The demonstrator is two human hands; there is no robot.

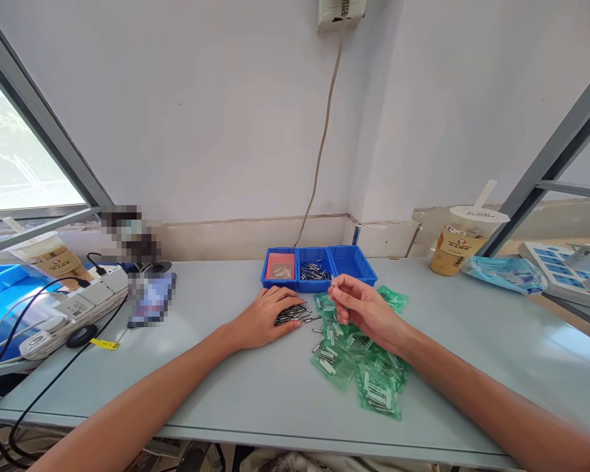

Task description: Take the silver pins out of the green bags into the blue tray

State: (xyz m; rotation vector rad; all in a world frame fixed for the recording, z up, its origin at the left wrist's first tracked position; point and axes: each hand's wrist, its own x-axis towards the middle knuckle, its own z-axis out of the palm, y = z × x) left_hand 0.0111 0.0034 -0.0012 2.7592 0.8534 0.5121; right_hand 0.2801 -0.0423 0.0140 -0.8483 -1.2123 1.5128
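My left hand (265,318) lies on the grey table, fingers curled over a pile of small metal pins (291,314). My right hand (361,309) is raised just above several green plastic bags (368,373) of small parts, pinching one small metal pin (333,284) between thumb and fingers. Behind both hands stands a row of three blue bins (319,267); the left one holds a reddish packet, the middle one holds metal pins, the right one looks empty.
A lidded drink cup with a straw (459,242) stands at the back right, beside a blue packet (506,273) and a tray of boxes (565,270). On the left are a power strip (86,298), cables and a phone (151,299). A cord hangs down the wall.
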